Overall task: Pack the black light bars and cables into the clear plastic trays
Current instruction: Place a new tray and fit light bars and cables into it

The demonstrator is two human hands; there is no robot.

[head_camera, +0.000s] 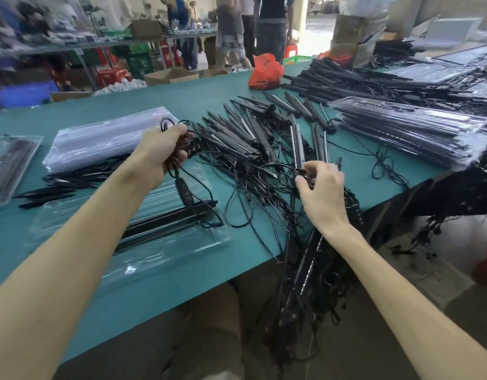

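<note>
A clear plastic tray (154, 250) lies on the green table in front of me, with black light bars (165, 219) resting in its slots. My left hand (161, 149) grips a bunch of black cable (182, 176) above the tray's far end. A loose heap of black light bars (242, 138) with tangled cables lies in the middle of the table. At the heap's near edge my right hand (323, 187) pinches the lower end of one light bar (297, 144).
A stack of empty clear trays (99, 144) sits at the left, another tray (6, 165) at the far left. Filled trays (412, 130) are stacked at the right. More bars hang off the table's front edge (305, 270). A red bag (265, 72) and people stand beyond.
</note>
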